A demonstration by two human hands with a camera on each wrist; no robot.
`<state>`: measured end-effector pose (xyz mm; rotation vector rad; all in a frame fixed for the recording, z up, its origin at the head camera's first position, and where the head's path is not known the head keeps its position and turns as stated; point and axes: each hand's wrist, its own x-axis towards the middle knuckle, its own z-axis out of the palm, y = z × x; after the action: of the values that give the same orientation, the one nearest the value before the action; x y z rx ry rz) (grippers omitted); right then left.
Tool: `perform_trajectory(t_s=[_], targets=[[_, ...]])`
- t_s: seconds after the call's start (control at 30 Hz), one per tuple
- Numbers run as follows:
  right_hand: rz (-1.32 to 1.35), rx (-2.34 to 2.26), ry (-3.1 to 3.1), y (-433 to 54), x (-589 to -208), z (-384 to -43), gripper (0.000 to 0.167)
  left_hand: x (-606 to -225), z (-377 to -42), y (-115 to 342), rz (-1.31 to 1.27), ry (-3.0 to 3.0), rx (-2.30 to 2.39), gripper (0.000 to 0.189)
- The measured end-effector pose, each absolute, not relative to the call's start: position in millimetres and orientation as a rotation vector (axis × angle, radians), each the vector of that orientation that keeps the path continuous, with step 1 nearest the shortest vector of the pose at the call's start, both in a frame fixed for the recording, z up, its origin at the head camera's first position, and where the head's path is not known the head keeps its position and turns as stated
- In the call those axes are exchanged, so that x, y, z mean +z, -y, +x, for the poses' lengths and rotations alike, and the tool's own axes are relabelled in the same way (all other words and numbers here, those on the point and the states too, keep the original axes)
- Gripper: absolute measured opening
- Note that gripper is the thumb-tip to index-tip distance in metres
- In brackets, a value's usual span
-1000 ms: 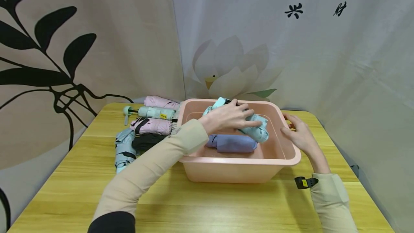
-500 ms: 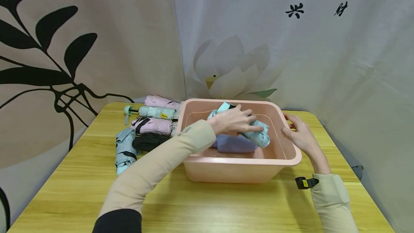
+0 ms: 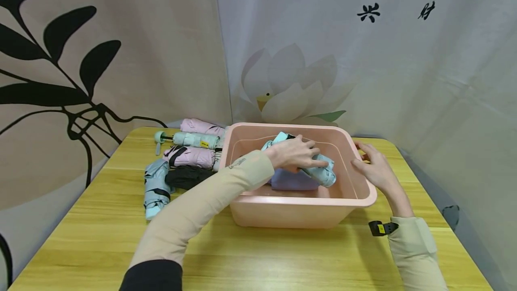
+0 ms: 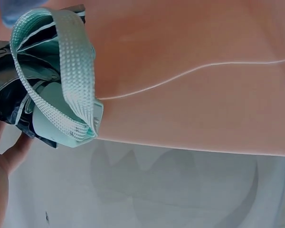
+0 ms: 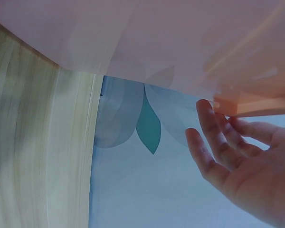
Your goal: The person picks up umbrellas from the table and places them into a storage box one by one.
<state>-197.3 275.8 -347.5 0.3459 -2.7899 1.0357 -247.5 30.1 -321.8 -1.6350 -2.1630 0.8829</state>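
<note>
My left hand (image 3: 295,152) grips a light blue folded umbrella (image 3: 323,172) inside a pink plastic basin (image 3: 299,212). The umbrella lies slantwise above a blue-violet folded umbrella (image 3: 295,181), which my hand and the light blue one partly cover. In the left wrist view, the umbrella's pale handle (image 4: 61,118) and woven wrist strap (image 4: 76,66) stick out past my fingers. My right hand (image 3: 375,167) holds the basin's right rim, thumb over the edge and fingers outside; the right wrist view shows its fingers bent beneath the rim (image 5: 261,107).
Left of the basin on the wooden table (image 3: 258,259) lie several folded umbrellas, among them a mint one (image 3: 194,140), a pink one (image 3: 195,157), a black one (image 3: 187,176) and a light blue one (image 3: 156,187). A printed curtain (image 3: 404,80) hangs behind the table.
My left hand has moved slightly right and down into the basin with the light blue umbrella, which now covers more of the blue-violet one. My right hand has stayed on the rim.
</note>
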Motion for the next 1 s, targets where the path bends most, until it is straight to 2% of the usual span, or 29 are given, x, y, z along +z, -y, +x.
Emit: perform_trajectory(t_s=[1.0], targets=[[0.332, 1.021, 2.807, -276.9, -347.3, -198.7, 0.053, -340.3, -254.9, -39.5, -1.663, 2.258, 0.939, 0.059]])
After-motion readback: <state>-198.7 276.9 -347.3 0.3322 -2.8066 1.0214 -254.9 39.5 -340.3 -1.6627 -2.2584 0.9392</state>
